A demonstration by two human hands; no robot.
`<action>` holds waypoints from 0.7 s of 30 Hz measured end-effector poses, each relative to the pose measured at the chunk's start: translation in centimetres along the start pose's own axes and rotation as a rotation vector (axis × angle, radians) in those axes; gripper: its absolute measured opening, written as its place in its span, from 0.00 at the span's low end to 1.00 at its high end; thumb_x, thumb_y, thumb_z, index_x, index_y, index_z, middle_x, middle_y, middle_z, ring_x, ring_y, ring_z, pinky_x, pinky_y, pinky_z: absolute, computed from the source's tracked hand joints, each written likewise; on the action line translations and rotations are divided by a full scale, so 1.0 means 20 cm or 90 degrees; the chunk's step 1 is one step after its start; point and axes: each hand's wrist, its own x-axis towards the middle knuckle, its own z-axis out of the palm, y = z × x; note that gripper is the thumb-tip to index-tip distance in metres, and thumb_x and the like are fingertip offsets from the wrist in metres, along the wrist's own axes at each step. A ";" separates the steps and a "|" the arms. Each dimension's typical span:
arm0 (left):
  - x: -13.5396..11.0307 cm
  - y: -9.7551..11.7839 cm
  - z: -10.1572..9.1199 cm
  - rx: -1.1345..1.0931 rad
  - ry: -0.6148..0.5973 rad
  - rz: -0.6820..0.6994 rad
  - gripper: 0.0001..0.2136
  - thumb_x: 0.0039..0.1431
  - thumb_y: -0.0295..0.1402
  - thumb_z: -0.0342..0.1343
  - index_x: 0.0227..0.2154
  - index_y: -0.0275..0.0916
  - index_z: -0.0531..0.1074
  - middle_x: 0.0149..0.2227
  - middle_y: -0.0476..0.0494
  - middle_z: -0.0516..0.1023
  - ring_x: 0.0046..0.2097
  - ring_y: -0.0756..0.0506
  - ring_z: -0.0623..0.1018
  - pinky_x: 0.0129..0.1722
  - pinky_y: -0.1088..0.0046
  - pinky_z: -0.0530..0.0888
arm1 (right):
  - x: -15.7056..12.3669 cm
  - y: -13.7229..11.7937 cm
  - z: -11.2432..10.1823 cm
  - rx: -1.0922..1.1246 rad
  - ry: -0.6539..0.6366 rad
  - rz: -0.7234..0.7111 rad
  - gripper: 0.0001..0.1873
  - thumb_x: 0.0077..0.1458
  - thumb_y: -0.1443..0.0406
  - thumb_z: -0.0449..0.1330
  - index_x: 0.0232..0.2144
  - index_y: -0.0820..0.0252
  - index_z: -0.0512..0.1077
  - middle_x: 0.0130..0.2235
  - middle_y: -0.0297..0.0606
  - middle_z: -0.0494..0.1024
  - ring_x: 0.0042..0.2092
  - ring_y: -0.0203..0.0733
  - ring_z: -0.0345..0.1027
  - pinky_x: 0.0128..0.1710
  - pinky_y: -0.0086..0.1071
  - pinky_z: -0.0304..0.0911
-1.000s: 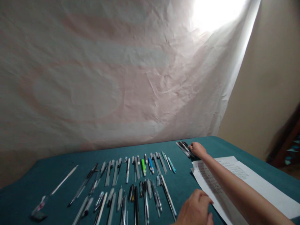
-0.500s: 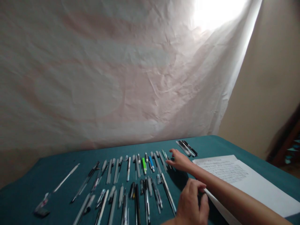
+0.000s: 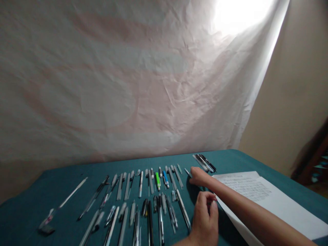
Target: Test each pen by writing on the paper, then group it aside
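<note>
My right hand (image 3: 198,176) reaches across from the right, its fingers closed on a slim pen (image 3: 187,172) whose pale end sticks out to the left. Nearer to me, my left hand (image 3: 205,217) is curled, thumb and forefinger meeting at the left edge of a sheet of white paper (image 3: 287,213) with handwriting. That edge looks slightly raised, with shadow beneath. Left of both hands, pen parts lie in two rows, among them a green cap (image 3: 157,181), a blue cap (image 3: 165,179) and a long white pen barrel (image 3: 183,209).
A group of pens (image 3: 204,163) lies at the back right of the green cloth-covered table (image 3: 64,191). At the far left are a thin white stick (image 3: 73,192) and a small clear-and-dark item (image 3: 46,225). A pale sheet (image 3: 128,102) hangs behind.
My right hand has closed on the pen at the right end of the back row and shifted it right. My left hand has moved a little up and left, staying at the paper's edge.
</note>
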 end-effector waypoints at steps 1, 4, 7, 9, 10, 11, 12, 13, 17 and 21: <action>0.00 0.00 0.00 -0.011 0.004 -0.020 0.10 0.61 0.34 0.42 0.40 0.36 0.63 0.38 0.42 0.68 0.41 0.47 0.69 0.43 0.70 0.65 | 0.00 0.00 -0.01 0.016 -0.002 -0.004 0.09 0.35 0.72 0.57 0.26 0.67 0.70 0.30 0.47 0.75 0.35 0.47 0.68 0.27 0.28 0.54; 0.01 -0.01 -0.01 -0.044 0.030 -0.061 0.12 0.61 0.37 0.43 0.42 0.35 0.62 0.36 0.43 0.68 0.39 0.47 0.69 0.42 0.70 0.66 | -0.02 -0.02 -0.07 0.088 -0.017 -0.029 0.07 0.39 0.70 0.56 0.26 0.65 0.70 0.24 0.38 0.73 0.27 0.37 0.67 0.23 0.25 0.54; 0.02 -0.03 0.00 -0.050 0.111 -0.057 0.14 0.59 0.37 0.45 0.45 0.35 0.60 0.41 0.40 0.67 0.43 0.46 0.68 0.45 0.69 0.65 | -0.08 -0.02 -0.14 0.167 -0.046 -0.058 0.09 0.46 0.69 0.51 0.30 0.63 0.69 0.21 0.31 0.70 0.20 0.31 0.62 0.19 0.22 0.55; 0.03 -0.04 0.01 -0.033 0.175 -0.032 0.17 0.58 0.35 0.48 0.48 0.35 0.57 0.48 0.37 0.63 0.48 0.45 0.66 0.49 0.67 0.62 | -0.14 -0.02 -0.20 0.263 -0.089 -0.083 0.08 0.48 0.67 0.51 0.30 0.63 0.68 0.20 0.29 0.69 0.19 0.30 0.61 0.18 0.22 0.56; 0.03 -0.04 0.01 -0.024 0.198 -0.020 0.19 0.57 0.34 0.49 0.50 0.36 0.56 0.50 0.36 0.61 0.51 0.44 0.64 0.51 0.66 0.60 | -0.17 -0.02 -0.22 0.327 -0.118 -0.101 0.07 0.48 0.66 0.52 0.30 0.63 0.67 0.21 0.29 0.69 0.20 0.30 0.62 0.19 0.22 0.58; 0.03 -0.05 0.01 -0.017 0.215 -0.009 0.20 0.56 0.33 0.50 0.51 0.37 0.55 0.52 0.36 0.59 0.53 0.43 0.62 0.53 0.65 0.59 | -0.20 -0.02 -0.24 0.395 -0.148 -0.120 0.07 0.48 0.65 0.53 0.30 0.63 0.67 0.21 0.30 0.69 0.21 0.30 0.62 0.19 0.23 0.58; 0.03 -0.05 0.01 -0.013 0.226 -0.001 0.21 0.56 0.32 0.51 0.52 0.37 0.54 0.54 0.36 0.57 0.55 0.43 0.60 0.54 0.64 0.57 | -0.23 -0.02 -0.27 0.451 -0.172 -0.139 0.07 0.48 0.63 0.54 0.30 0.63 0.67 0.22 0.30 0.69 0.21 0.30 0.62 0.20 0.23 0.59; 0.03 -0.05 0.02 -0.014 0.231 0.002 0.22 0.55 0.31 0.51 0.52 0.37 0.54 0.54 0.36 0.57 0.55 0.43 0.59 0.55 0.64 0.57 | -0.25 -0.02 -0.29 0.492 -0.188 -0.155 0.08 0.48 0.62 0.56 0.29 0.63 0.67 0.22 0.30 0.69 0.21 0.31 0.62 0.20 0.23 0.59; 0.04 -0.08 0.03 -0.106 0.198 -0.035 0.21 0.57 0.34 0.50 0.52 0.38 0.54 0.54 0.35 0.60 0.54 0.44 0.63 0.53 0.65 0.60 | -0.33 -0.04 -0.35 0.518 -0.204 -0.180 0.10 0.47 0.61 0.58 0.29 0.63 0.67 0.22 0.31 0.69 0.22 0.30 0.61 0.21 0.24 0.59; 0.06 -0.11 0.04 -0.248 0.142 -0.058 0.19 0.59 0.37 0.47 0.51 0.38 0.54 0.51 0.35 0.65 0.50 0.44 0.69 0.47 0.68 0.67 | -0.37 -0.05 -0.38 0.501 -0.283 -0.178 0.12 0.47 0.59 0.59 0.30 0.63 0.68 0.21 0.30 0.69 0.21 0.31 0.62 0.20 0.24 0.58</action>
